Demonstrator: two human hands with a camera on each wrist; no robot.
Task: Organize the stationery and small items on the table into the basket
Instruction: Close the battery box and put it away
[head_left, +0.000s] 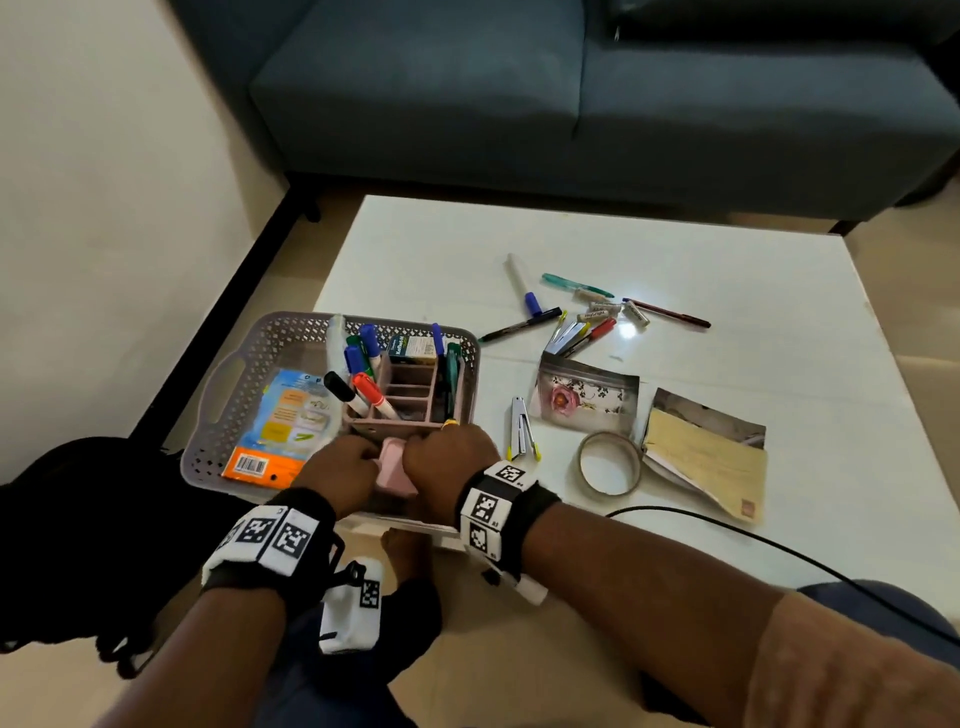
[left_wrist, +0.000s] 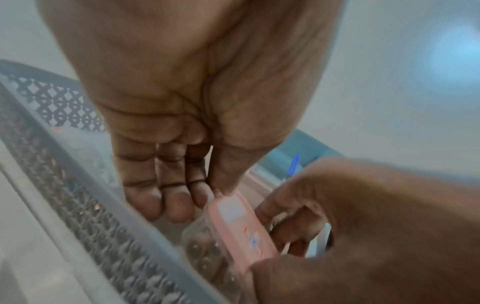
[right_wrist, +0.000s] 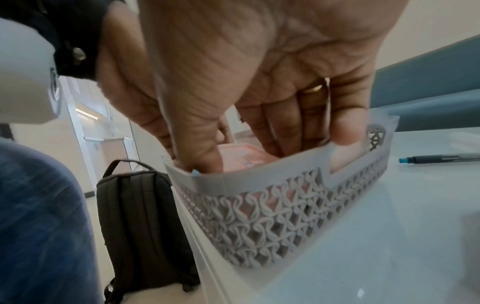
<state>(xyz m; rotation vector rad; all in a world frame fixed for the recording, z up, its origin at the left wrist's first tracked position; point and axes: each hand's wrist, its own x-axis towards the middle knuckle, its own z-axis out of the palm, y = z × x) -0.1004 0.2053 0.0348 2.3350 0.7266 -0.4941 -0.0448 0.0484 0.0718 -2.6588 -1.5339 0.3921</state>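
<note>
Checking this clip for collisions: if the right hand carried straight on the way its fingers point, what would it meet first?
The right hand points down into the basket, fingers already on the pink box that both hands hold. Beyond that, probably the basket floor, hidden here.

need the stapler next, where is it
In the head view the stapler lies on the white table, right of the basket, between it and the tape roll.

"Kores" on small box (head_left: 413, 349)
</note>
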